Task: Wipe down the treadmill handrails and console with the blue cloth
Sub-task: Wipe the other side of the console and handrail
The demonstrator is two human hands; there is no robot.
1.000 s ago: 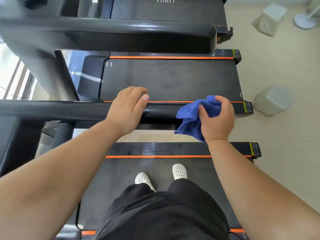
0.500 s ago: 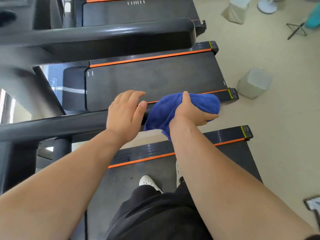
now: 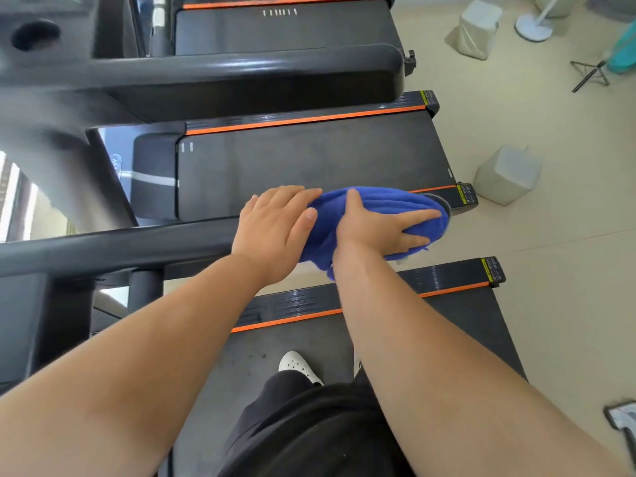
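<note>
A dark grey handrail (image 3: 120,247) runs from the left edge to the centre right. The blue cloth (image 3: 385,204) is draped over the rail's free end. My right hand (image 3: 375,225) presses flat on the cloth, fingers spread toward the rail's tip, gripping it around the end. My left hand (image 3: 275,225) rests on the rail just left of the cloth, its thumb touching the cloth's edge. The rail's end is mostly hidden under the cloth. No console shows clearly.
I stand on a treadmill belt (image 3: 261,352) with orange trim. A second treadmill (image 3: 309,166) and its handrail (image 3: 241,74) lie beyond. Two pale weighted blocks (image 3: 506,173) (image 3: 476,27) sit on the floor at right, near a stand base (image 3: 531,27).
My right hand carried the cloth up over the end of the rail and flattened onto it, sliding toward the tip. My left hand stayed on the rail.
</note>
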